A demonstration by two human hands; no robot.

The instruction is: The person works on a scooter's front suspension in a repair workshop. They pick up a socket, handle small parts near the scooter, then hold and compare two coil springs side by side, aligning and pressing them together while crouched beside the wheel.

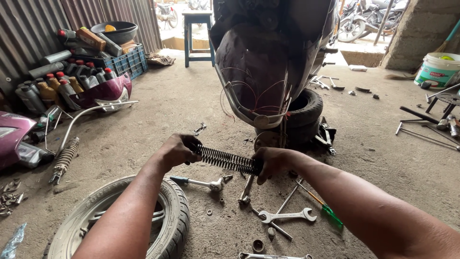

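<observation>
A black coil spring [227,160] is held in the air between the two hands, above the middle of the dirt floor [158,120]. The left hand [178,150] is closed around the left end of the spring, and the right hand [271,163] is closed around the right end. The spring is tilted a little, with its right end lower. It is already off the scooter [268,57], which is parked just beyond the hands with its back tyre [306,108] on the floor. So the spring seems to be out and free, and it is not fitted to anything right now. Whether it is being taken away or made ready to go back cannot be told. Tools are laid on the floor under the hands: a wrench with two open ends [286,216], a green-handled screwdriver [322,206] and a blue-handled tool [196,182]. A loose tyre on its wheel [120,218] is lying flat near the bottom left edge of the floor. A second spring part, light in colour [64,158], is lying by the left edge, close to a row of oil bottles [62,81]. It looks like much of the work is still left, since parts and tools are spread all around.
</observation>
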